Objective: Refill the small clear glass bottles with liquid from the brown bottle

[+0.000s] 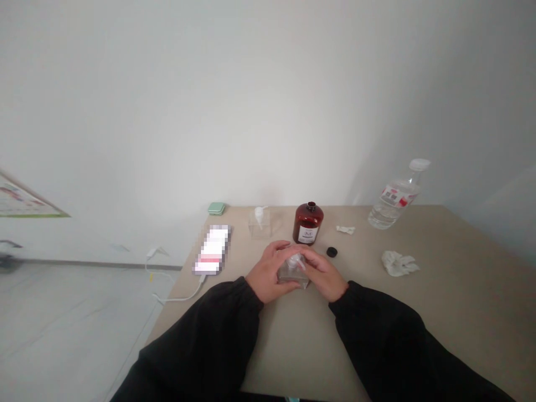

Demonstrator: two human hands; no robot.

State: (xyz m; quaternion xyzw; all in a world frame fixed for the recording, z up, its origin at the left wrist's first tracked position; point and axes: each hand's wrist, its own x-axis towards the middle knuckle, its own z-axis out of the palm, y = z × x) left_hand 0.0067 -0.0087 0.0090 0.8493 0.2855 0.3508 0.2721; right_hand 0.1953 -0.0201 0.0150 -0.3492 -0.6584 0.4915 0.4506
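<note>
Both hands sit at the lower middle of the frame, closed around a clear square bottle (292,273) that stands on a beige table (469,312). The left hand (268,273) grips its left side and top, with the fingers (280,251) curled over the top. The right hand (323,272) cups the other side, its fingers (309,257) bent inward to meet them. A whitish fitting shows between the two hands.

Just beyond the hands stand an amber bottle (308,223) and a black cap (331,252). Upper left of them is a second clear bottle with a white pump (259,222). A phone (211,250), its screen blurred, lies left with a white cable (180,296). A crumpled tissue (399,263) and a water bottle (394,195) lie right.
</note>
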